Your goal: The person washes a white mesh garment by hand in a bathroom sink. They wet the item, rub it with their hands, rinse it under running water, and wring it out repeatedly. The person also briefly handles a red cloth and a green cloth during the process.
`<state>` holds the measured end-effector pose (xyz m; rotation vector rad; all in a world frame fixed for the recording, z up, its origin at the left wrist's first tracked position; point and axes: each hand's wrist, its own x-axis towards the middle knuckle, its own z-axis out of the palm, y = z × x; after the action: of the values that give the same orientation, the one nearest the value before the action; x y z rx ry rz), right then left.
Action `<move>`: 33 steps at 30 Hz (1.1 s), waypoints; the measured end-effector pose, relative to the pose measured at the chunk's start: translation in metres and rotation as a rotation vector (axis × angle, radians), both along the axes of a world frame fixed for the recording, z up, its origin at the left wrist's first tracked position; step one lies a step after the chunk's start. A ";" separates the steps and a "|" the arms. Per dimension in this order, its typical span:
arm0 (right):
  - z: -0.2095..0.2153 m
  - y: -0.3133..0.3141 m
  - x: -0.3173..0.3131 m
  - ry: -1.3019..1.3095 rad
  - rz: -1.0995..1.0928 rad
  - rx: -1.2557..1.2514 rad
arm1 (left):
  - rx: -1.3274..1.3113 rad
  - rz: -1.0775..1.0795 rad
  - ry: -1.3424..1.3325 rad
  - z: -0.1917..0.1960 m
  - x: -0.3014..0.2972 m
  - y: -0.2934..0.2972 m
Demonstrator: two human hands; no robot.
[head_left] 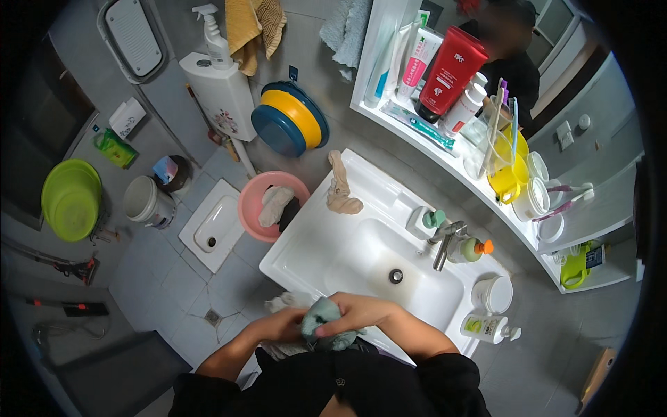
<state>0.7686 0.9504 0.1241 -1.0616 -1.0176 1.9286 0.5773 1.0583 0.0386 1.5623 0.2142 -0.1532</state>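
Close to my body, at the sink's front edge, my left hand and my right hand both grip a bunched grey-green cloth. It looks soft, perhaps a sock, but its folds hide its shape. Fingers of both hands curl round it. Beside my left hand lies a pale, whitish cloth, partly covered. The white sink lies just beyond my hands, its drain uncovered. A long beige sock is draped on the sink's far left rim.
Left of the sink, a pink basin holds light and dark cloth items. A faucet, soap bottles and a white tub line the sink's right side. The mirror shelf is crowded with tubes and cups. A squat toilet is in the floor.
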 end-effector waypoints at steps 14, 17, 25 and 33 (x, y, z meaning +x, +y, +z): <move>-0.114 0.001 -0.017 -0.584 -0.303 0.295 | -0.508 0.290 0.275 0.020 -0.002 0.077; -0.099 0.038 0.002 -0.620 -0.745 0.208 | -0.318 0.515 0.197 0.060 -0.001 0.102; -0.161 0.107 0.041 -0.832 -0.753 0.349 | -0.566 0.839 0.127 0.062 -0.011 0.128; -0.194 0.030 0.004 -1.440 -0.730 0.503 | -0.746 0.767 0.304 0.016 -0.001 0.101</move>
<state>0.7722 0.9802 -0.0698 -2.0968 -1.3638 0.0841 0.5766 1.1595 0.0551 0.6359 0.8705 0.1295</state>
